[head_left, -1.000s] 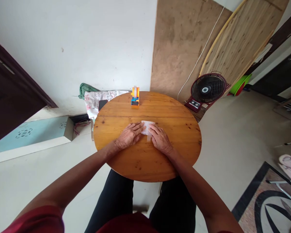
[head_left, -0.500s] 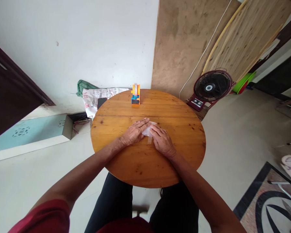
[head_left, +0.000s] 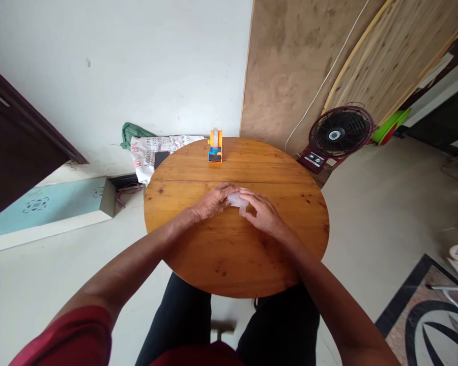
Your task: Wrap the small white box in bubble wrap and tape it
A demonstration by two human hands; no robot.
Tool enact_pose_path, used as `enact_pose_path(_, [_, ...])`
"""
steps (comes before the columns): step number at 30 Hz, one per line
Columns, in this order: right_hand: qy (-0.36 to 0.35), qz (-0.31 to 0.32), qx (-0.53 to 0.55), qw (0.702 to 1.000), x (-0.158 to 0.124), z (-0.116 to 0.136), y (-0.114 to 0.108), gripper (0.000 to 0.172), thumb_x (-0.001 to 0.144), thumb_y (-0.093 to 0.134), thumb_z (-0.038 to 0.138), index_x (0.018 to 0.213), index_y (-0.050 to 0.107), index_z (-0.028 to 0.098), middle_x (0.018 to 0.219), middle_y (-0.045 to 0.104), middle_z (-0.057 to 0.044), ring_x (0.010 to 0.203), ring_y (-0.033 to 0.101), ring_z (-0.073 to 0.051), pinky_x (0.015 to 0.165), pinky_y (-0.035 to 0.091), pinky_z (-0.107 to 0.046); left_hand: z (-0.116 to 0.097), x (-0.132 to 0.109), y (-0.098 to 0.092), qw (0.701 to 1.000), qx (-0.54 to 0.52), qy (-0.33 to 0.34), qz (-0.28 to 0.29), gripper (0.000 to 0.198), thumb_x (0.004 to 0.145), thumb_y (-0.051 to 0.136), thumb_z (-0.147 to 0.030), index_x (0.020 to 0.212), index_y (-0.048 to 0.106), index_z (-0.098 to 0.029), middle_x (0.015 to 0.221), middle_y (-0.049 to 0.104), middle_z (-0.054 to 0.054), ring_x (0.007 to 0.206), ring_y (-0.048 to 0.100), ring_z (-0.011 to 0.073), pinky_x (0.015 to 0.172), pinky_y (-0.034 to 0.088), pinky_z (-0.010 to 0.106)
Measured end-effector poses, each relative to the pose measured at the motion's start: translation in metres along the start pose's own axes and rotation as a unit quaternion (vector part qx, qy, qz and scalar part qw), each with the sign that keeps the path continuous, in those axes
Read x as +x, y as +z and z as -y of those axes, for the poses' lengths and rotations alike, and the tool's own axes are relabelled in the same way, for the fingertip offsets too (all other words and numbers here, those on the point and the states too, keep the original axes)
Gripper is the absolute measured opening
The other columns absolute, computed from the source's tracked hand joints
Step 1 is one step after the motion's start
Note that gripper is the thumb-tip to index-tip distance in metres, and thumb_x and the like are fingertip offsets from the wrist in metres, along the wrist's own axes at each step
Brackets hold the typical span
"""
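Observation:
Over the middle of the round wooden table, a small translucent white plastic packet is held between both hands. My left hand grips its left side, fingers curled. On the other side, my right hand has its fingers on the packet's upper right edge, with the thumb lower down near a strip of clear tape. That strip hangs from the packet's near side. The fingers partly cover the packet, and its contents cannot be made out.
An orange and blue tape dispenser stands at the table's far edge. Behind the table to the left lies a printed white sack. A dark red fan is at the right, near a plywood board against the wall.
Both hands have lifted the packet from lying flat under them on the table. The tape strip, flat on the wood before, now hangs by my right thumb.

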State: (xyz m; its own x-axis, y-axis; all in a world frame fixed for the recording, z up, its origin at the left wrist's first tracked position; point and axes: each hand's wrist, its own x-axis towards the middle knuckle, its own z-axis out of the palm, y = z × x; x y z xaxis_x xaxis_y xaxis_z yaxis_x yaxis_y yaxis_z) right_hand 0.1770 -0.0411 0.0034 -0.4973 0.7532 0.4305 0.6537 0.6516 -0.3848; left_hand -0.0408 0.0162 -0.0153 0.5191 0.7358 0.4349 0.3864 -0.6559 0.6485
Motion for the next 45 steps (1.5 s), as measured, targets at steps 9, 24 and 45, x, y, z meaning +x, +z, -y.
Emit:
enact_pose_path(9, [0.128,-0.038,0.131,0.982,0.041,-0.034,0.014,0.048,0.071,0.07,0.024,0.118,0.062,0.022,0.111,0.071,-0.006,0.101,0.066,-0.023,0.091,0.051,-0.038,0.012,0.037,-0.006,0.95,-0.261,-0.157,0.069,0.044,0.075,0.07,-0.051,0.095,0.067,-0.012,0.084,0.07,0.004,0.077,0.063,0.0172,0.073,0.051,0.028])
enact_pose_path(24, [0.242,0.007,0.436,0.867,0.036,-0.022,-0.005,0.041,0.071,0.074,0.032,0.108,0.064,0.019,0.117,0.071,-0.009,0.109,0.066,-0.024,0.092,0.053,-0.038,-0.023,0.024,-0.004,0.875,-0.429,-0.196,0.113,0.059,0.072,0.076,-0.054,0.117,0.067,-0.017,0.112,0.071,0.012,0.106,0.067,0.0296,0.088,0.053,0.041])
enact_pose_path(45, [0.237,0.039,0.352,0.905,0.034,-0.022,-0.016,0.037,0.073,0.073,0.04,0.102,0.068,0.018,0.088,0.07,-0.002,0.079,0.063,-0.019,0.072,0.049,-0.031,-0.024,0.02,0.006,0.764,-0.572,-0.285,0.094,0.056,0.066,0.084,-0.032,0.116,0.067,-0.016,0.111,0.071,0.01,0.094,0.066,0.0217,0.085,0.048,0.033])
